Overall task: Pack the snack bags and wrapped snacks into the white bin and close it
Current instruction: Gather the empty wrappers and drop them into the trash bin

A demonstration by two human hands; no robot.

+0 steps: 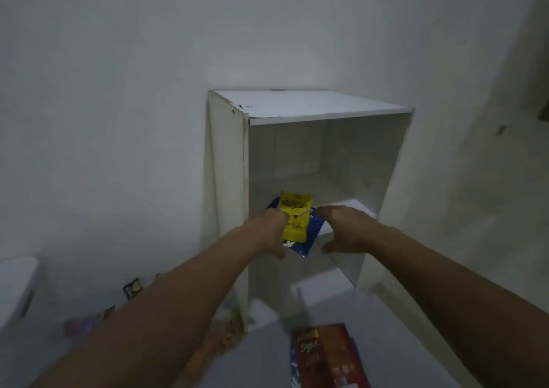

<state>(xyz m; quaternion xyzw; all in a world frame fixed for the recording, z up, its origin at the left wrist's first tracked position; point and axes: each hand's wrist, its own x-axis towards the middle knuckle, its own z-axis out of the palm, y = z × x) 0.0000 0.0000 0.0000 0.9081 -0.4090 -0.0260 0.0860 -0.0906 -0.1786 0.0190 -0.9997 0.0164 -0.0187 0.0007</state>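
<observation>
A yellow snack box [297,221] lies on a blue snack bag [313,239] at the front of the middle shelf of a white shelf unit [312,105]. My left hand [264,233] holds the box's left side, thumb on top and fingers under the bag's edge. My right hand [344,230] hovers just right of the bag, fingers spread, holding nothing. Below, a red-brown snack bag [326,355] lies over another blue packet. It appears to be inside a blurred white bin [320,280].
The shelf unit stands against a white wall, its upper compartment bare. Several small wrapped snacks [132,288] lie scattered on the floor at the lower left. A white rounded object [16,283] sits at the far left edge.
</observation>
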